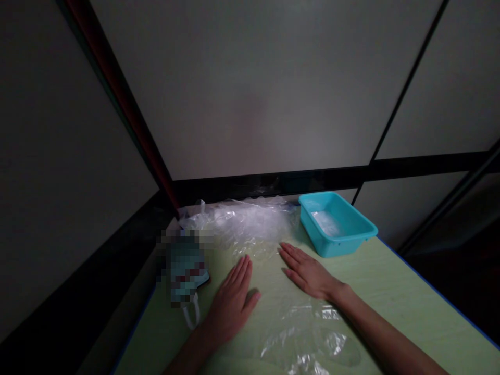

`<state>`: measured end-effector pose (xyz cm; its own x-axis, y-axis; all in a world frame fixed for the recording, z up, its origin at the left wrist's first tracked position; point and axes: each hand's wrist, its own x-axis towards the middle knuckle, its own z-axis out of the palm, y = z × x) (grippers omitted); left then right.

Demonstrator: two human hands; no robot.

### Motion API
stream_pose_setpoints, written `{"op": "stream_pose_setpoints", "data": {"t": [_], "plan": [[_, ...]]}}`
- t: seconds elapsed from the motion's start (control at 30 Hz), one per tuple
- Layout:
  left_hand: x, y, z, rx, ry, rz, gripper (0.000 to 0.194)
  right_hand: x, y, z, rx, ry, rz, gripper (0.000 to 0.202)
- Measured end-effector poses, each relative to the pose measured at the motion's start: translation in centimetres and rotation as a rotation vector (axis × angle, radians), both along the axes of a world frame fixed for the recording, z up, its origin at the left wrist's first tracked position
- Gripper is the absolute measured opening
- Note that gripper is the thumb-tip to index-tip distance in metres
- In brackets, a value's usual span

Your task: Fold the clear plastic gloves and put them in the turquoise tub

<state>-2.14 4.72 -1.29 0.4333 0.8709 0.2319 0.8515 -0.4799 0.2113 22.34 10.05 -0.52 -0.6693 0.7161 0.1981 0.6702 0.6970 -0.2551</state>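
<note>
The head view shows the left hand point(230, 302) and right hand point(308, 273) pressed flat, fingers together and outstretched, on a clear crinkled plastic sheet point(300, 323) spread over the pale green tabletop point(410, 307). Smoothing it well likely means sliding both palms outward evenly, away from the turquoise plastic tub point(338, 224).
</note>
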Motion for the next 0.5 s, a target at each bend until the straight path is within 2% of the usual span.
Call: {"op": "stream_pose_setpoints", "data": {"t": [0.33, 0.5], "plan": [[-0.24, 0.03, 0.46, -0.089, -0.574, 0.11, 0.034, 0.41, 0.23, 0.09, -0.007, 0.06, -0.075, 0.042], [-0.42, 0.21, 0.87, -0.081, -0.683, 0.139, 0.026, 0.31, 0.15, 0.22, 0.015, 0.084, -0.099, 0.041]]}}
